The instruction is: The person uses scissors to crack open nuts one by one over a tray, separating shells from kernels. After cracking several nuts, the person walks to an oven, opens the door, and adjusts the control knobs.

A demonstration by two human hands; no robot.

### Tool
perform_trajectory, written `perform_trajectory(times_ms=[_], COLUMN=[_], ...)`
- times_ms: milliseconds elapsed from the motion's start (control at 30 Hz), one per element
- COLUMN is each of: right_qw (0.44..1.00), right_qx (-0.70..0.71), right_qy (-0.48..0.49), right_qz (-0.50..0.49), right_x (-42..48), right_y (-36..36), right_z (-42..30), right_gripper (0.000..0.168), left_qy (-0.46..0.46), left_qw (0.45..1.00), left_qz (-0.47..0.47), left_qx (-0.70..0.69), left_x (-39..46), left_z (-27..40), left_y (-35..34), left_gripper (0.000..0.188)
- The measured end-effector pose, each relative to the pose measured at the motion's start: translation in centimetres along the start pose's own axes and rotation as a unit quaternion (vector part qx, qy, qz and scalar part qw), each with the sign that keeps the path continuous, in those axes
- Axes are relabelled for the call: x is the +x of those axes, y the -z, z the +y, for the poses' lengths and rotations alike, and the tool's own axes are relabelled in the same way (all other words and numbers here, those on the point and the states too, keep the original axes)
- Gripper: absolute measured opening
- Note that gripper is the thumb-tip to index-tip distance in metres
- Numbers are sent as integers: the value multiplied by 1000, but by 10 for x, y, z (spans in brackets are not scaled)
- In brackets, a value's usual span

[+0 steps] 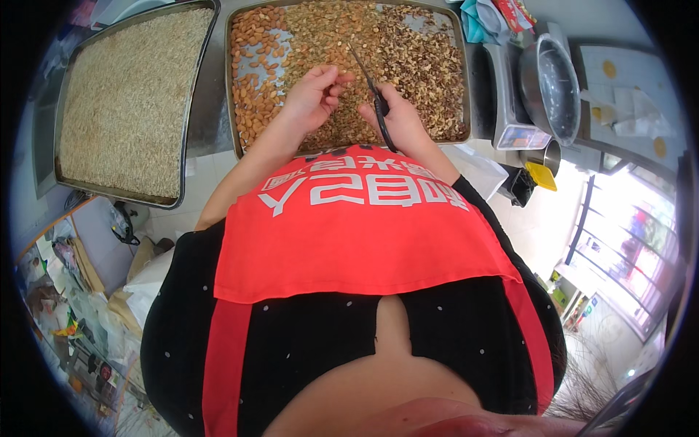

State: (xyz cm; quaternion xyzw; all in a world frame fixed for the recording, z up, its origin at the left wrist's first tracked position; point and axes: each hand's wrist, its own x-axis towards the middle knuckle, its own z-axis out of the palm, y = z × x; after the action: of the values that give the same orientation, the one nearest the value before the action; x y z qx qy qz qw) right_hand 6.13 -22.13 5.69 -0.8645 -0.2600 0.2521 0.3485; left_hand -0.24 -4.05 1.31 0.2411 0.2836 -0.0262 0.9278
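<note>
My right hand [404, 117] grips black-handled scissors [367, 71], their blades pointing away over the baking tray [468, 104]. To its left, my left hand [315, 98] hovers above the tray's middle, thumb and forefinger drawn together and the other fingers curled. Whether a small piece sits between its fingertips is too small to tell. Whole almonds [254, 112] lie along the tray's left side. A greenish-brown band of small seeds or pieces [327, 33] fills the middle. Darker chopped pieces, mixed brown and cream [428, 71], cover the right side.
A second tray of pale flakes like rolled oats [131, 104] stands at left. On the right are a scale [505, 98], a metal bowl [554, 90] and bags [483, 22]. A yellow object [540, 176] sits lower, near the counter's edge.
</note>
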Motion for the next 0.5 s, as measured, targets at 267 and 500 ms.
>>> perform_trajectory(times_ms=[267,500], right_qw=[992,991], right_qx=[-86,-90], right_qy=[90,94], right_qz=[-5,-7], right_x=[-2,-2], right_y=[5,4], right_z=[-5,-4], right_gripper=[61,58], left_qy=[-18,-75], left_qw=[996,997], left_qz=[14,35], left_qx=[-90,-4], left_x=[3,1], left_z=[0,-7], left_y=[-8,-12], left_gripper=[10,13])
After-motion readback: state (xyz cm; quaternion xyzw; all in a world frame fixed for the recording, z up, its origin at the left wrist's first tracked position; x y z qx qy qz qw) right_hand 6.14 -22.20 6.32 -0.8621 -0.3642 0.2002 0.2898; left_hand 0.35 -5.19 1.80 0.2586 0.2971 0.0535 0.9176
